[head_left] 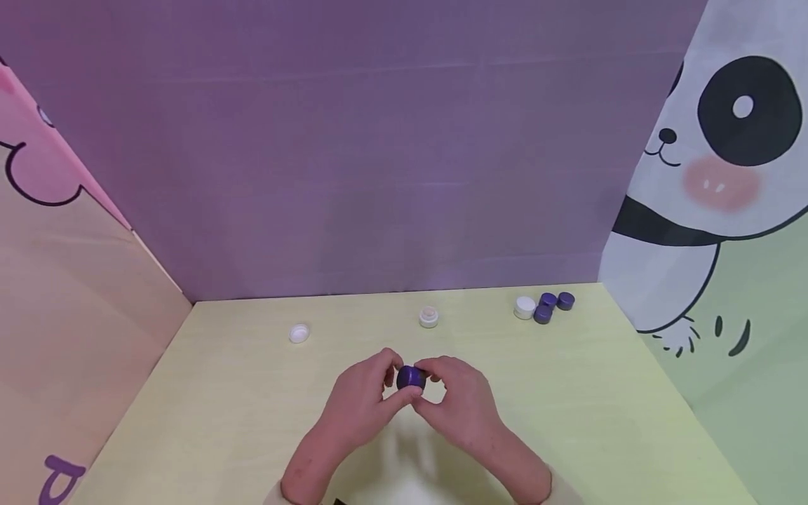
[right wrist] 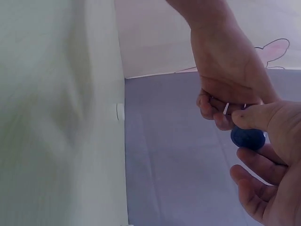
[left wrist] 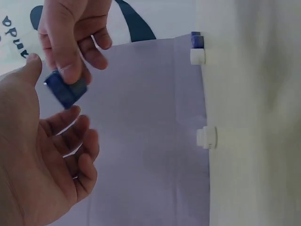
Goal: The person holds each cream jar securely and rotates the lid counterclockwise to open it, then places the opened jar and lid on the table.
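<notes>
A small dark purple cosmetic jar [head_left: 411,377] is held up above the table between both hands in the head view. My right hand [head_left: 463,400] pinches it between thumb and forefinger, as the right wrist view also shows at the jar's round end [right wrist: 248,139]. My left hand [head_left: 360,396] stands around the jar's other side. In the left wrist view, the left hand [left wrist: 47,160] has its thumb apart from the jar [left wrist: 66,89], with a fingertip just below it and the other fingers loosely bent. Whether that fingertip touches the jar is unclear.
On the pale yellow table [head_left: 221,421], a white round lid [head_left: 299,333] lies at left. An uncovered white jar [head_left: 428,317] stands at the middle back. Toward the back right, a white jar [head_left: 524,307] stands beside several purple jars [head_left: 543,313]. A purple wall [head_left: 391,175] rises behind.
</notes>
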The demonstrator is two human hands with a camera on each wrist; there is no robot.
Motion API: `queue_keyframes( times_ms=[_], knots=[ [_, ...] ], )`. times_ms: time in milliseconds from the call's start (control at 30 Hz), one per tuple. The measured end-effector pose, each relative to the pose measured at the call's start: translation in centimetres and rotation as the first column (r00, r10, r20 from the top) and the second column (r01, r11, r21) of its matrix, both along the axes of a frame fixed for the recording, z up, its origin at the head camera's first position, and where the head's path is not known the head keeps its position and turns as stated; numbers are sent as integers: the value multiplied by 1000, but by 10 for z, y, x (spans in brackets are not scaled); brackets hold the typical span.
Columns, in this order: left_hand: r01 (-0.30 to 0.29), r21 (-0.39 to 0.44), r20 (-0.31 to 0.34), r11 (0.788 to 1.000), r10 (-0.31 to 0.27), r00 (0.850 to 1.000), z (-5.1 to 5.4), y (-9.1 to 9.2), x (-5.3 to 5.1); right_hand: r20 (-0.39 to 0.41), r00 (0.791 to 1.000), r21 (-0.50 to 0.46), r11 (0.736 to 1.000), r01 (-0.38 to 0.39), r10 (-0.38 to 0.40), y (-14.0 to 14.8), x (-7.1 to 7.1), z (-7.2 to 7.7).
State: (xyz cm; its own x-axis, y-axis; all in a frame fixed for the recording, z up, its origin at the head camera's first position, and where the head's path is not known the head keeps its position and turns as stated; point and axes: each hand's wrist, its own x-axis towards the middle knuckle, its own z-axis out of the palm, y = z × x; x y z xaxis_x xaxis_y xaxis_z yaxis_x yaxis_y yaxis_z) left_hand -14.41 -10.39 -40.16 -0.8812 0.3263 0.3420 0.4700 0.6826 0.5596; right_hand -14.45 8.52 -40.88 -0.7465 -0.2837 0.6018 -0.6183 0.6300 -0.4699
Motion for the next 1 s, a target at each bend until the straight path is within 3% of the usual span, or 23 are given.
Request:
queue_keyframes(
  times_ms=[100, 167, 267, 367, 467, 600, 667, 767, 867, 1000],
  knots=[
    [38, 33, -21, 999, -38, 999, 8, -3, -2, 28, 999, 4, 1000, 15, -15, 1, -3, 4],
    [109, 60, -54, 992, -106, 993, 14, -6, -3, 42, 999, 2, 1000, 16, -16, 1, -4, 7],
    [233, 60, -138, 971, -223, 965, 20, -9, -4, 61, 998, -9, 1000, 9, -8, 3, -4, 9],
    [297, 10, -224, 955, -287, 931, 23, -10, -5, 73, 997, -23, 1000, -16, 18, 5, -4, 10],
    [284, -47, -259, 958, -286, 923, 24, -8, -5, 73, 997, -36, 999, -31, 34, 6, -3, 10],
    [167, -134, -215, 977, -193, 957, 20, -9, 1, 89, 995, -20, 999, -41, 43, 5, -2, 6],
    [97, -193, -223, 976, -140, 965, 18, -9, 4, 95, 994, 0, 999, -46, 45, 3, -1, 4],
    [34, -227, -291, 973, -101, 951, 17, -10, 5, 86, 995, 11, 999, -46, 44, 3, 0, 4],
    [67, -171, -338, 983, -123, 933, 20, -10, 2, 77, 996, -5, 999, -44, 44, 4, -1, 5],
    [201, -98, -328, 975, -223, 918, 24, -12, 0, 87, 994, -24, 998, -62, 64, 6, -3, 7]
  ],
)
